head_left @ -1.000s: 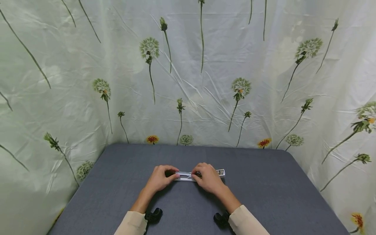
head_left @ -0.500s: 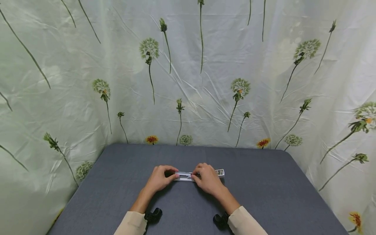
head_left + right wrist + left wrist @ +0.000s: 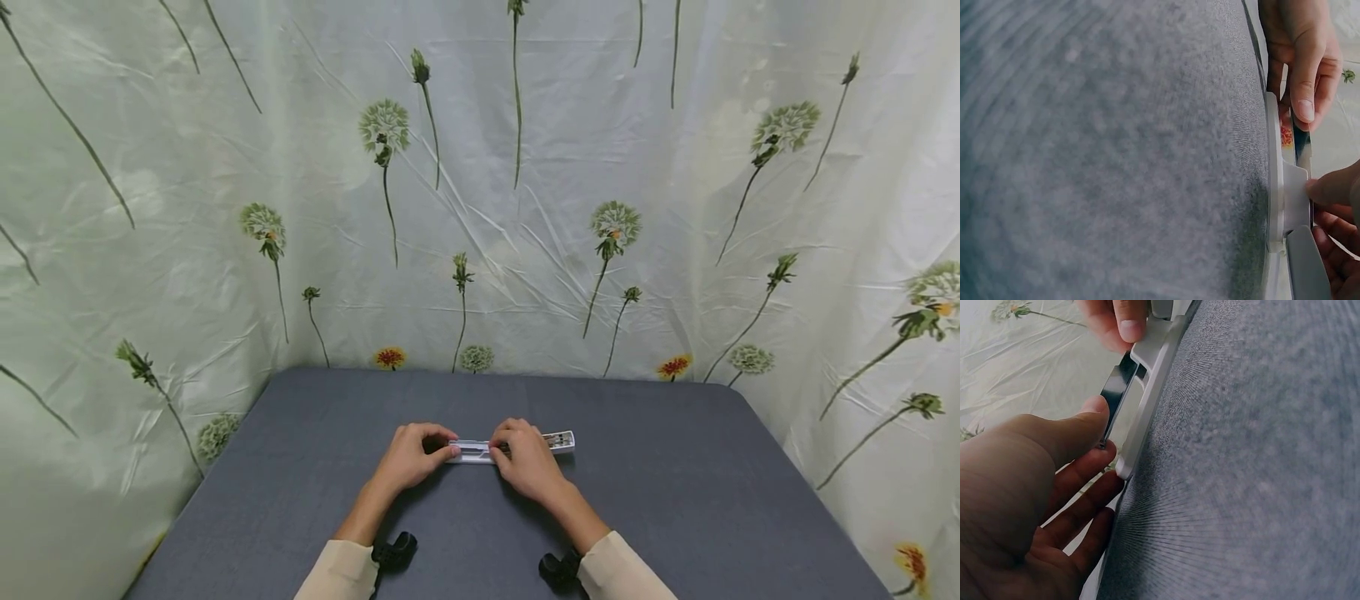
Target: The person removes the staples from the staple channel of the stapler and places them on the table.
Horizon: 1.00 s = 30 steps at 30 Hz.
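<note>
A long white stapler [image 3: 472, 457] lies opened out across the table in front of both hands. Its top cover [image 3: 560, 442] is folded back to the right, inner side up. My left hand [image 3: 408, 456] pinches the far end of the dark metal magazine [image 3: 1117, 387] between thumb and index finger, above the white base [image 3: 1152, 394]. The other fingers extend behind the base's rounded tip. Beside the hinge block [image 3: 1296, 195], the right hand [image 3: 528, 460] grips the stapler with thumb and fingertips, partly hiding its middle.
A dark grey cloth covers the table [image 3: 675, 467]. Behind and at the sides hangs a pale curtain [image 3: 337, 208] with dandelion prints. Black camera mounts [image 3: 396, 552] are strapped at both wrists, below cream sleeves.
The right hand has turned slightly and its forearm has shifted a little left, so more of the folded-back cover shows. The left hand keeps its place and its pinch.
</note>
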Tool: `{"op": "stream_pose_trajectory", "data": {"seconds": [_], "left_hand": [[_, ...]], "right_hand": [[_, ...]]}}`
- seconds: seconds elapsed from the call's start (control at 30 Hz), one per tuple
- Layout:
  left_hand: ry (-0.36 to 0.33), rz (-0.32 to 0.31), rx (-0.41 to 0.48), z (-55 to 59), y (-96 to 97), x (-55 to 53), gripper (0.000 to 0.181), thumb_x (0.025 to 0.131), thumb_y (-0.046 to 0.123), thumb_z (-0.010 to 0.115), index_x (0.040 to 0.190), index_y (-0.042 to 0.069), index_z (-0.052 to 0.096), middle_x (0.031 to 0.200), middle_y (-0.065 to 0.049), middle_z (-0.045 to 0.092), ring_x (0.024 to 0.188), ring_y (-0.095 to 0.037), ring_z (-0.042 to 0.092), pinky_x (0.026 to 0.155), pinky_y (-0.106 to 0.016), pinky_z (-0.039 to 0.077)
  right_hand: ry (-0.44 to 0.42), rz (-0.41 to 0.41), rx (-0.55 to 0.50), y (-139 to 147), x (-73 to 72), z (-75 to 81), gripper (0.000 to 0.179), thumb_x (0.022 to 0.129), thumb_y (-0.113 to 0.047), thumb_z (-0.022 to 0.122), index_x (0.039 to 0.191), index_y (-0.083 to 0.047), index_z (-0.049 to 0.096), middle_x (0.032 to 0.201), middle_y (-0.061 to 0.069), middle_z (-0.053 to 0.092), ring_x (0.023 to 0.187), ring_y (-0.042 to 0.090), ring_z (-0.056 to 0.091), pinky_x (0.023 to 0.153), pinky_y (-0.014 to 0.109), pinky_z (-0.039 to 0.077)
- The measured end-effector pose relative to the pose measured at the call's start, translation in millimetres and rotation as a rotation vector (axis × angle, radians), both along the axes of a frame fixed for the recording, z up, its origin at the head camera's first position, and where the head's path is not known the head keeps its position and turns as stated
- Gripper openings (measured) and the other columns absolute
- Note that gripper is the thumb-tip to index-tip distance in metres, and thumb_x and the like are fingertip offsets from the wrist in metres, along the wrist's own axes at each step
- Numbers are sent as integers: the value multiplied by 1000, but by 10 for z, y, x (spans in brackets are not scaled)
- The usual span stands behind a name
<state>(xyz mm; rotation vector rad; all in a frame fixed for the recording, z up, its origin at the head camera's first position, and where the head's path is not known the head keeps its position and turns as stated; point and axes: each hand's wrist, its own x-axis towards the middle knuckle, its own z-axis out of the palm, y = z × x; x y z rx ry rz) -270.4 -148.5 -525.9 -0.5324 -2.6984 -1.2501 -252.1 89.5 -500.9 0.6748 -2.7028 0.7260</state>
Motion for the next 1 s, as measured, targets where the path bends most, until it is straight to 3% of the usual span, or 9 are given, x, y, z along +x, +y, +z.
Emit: {"op": "stream_pose_trajectory", "data": {"seconds": [0.3,0.7,1.0], "left_hand": [[10,4,-12,-18,-9,-16,13,89,37,82,100,30,80,90,15,75,81,-2,66,75,-27,53],[13,-5,4,1,2,8,14,89,34,82,101,27,80,93,13,76,83,-3,68,77,-28,54],[15,-8,1,2,7,7,14,90,33,81,102,26,80,94,12,76,82,-3,67,76,-28,54]], "right_hand": [[-52,-19,-86,-16,-27,7,8,88,-21,83,92,-15,78,95,-1,70,94,21,64,84,42,52],[-36,-50,-106,-45,-47,5,11,87,-24,85,88,-20,74,87,-4,69,82,13,63,75,33,50],[-39,11,-37,-23,-83,8,22,91,-26,81,108,-13,78,98,-1,73,89,16,66,80,37,53]]}}
